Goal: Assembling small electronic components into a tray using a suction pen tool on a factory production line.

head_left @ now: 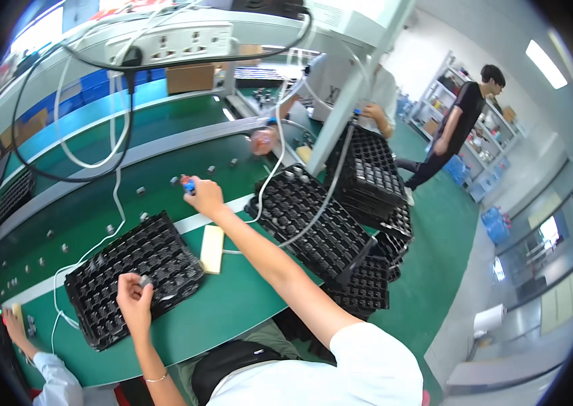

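My left hand (135, 303) is over the near part of a black plastic tray (107, 271) of small pockets. Its thumb and fingers pinch a small grey metal piece (144, 281). Stretched out to the far side of the green bench, my right hand (205, 199) is closed on a small blue-and-red object (189, 185) whose kind I cannot make out. Close by that hand, small metal parts (141, 191) stand scattered on the green surface. Between my right forearm and the tray lies a pale yellow block (212, 249).
A second black tray (313, 223) and a tall stack of trays (367, 169) stand on the right. White cables (118, 196) cross the bench below a power strip (171, 44). Co-workers' hands show at left (17, 328) and back (376, 114); a person (462, 122) walks beyond.
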Demonstrator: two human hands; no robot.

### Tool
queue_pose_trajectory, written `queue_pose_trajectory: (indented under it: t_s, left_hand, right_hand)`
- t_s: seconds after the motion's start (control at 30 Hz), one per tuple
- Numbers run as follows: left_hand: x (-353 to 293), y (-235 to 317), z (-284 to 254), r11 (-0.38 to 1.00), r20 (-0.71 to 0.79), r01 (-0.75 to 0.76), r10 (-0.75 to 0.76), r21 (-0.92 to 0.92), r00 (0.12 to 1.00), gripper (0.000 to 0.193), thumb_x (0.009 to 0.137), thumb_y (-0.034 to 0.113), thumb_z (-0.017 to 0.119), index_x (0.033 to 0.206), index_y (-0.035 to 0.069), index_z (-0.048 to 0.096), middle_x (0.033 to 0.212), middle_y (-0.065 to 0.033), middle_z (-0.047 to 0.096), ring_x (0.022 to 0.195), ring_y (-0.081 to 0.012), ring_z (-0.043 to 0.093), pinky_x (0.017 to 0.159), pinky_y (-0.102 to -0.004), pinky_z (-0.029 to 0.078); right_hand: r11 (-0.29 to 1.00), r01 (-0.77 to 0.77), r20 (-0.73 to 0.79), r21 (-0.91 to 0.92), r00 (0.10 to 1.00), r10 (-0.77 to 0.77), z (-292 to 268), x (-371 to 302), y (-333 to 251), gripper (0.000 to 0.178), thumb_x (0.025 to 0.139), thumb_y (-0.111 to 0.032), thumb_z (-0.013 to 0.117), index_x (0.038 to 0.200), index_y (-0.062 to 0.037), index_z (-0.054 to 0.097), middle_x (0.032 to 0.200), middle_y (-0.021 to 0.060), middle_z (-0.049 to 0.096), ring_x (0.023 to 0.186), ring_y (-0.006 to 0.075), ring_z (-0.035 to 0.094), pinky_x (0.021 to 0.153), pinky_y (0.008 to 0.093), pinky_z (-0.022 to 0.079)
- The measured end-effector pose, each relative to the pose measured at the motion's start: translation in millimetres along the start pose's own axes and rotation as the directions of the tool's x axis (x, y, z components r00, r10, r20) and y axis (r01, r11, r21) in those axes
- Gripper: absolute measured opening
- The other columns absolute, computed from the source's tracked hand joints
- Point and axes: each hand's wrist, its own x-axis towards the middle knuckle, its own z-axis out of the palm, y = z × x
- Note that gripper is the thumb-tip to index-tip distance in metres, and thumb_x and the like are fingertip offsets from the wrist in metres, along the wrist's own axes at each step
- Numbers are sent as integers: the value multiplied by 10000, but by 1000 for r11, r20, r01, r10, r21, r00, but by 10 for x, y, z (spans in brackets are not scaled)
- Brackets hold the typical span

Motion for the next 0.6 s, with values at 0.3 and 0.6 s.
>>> queue_pose_trajectory:
  t_s: [0.3,0.6]
  left_hand:
    - [-76,522,229,995,237,18,7,-102,971,378,871,21,603,1245,-30,580,943,13,549,778,-44,477,658,-175,378]
    - [-280,791,657,979,224,106,-65,-175,973,208,800,-10,705,1002,-12,653,797,42,570,670,-11,472,602,-169,387]
  right_hand:
    - [510,-333,415,793,908,-52,-998,-887,-955,344,798,-204,780,1023,-37,582,798,-2,612,698,66,573,613,245,469]
    - [204,-527,534,825,845,25,-1336,-1517,-769,331,907,-240,607,1129,4,594,946,73,692,758,86,658,545,186,474]
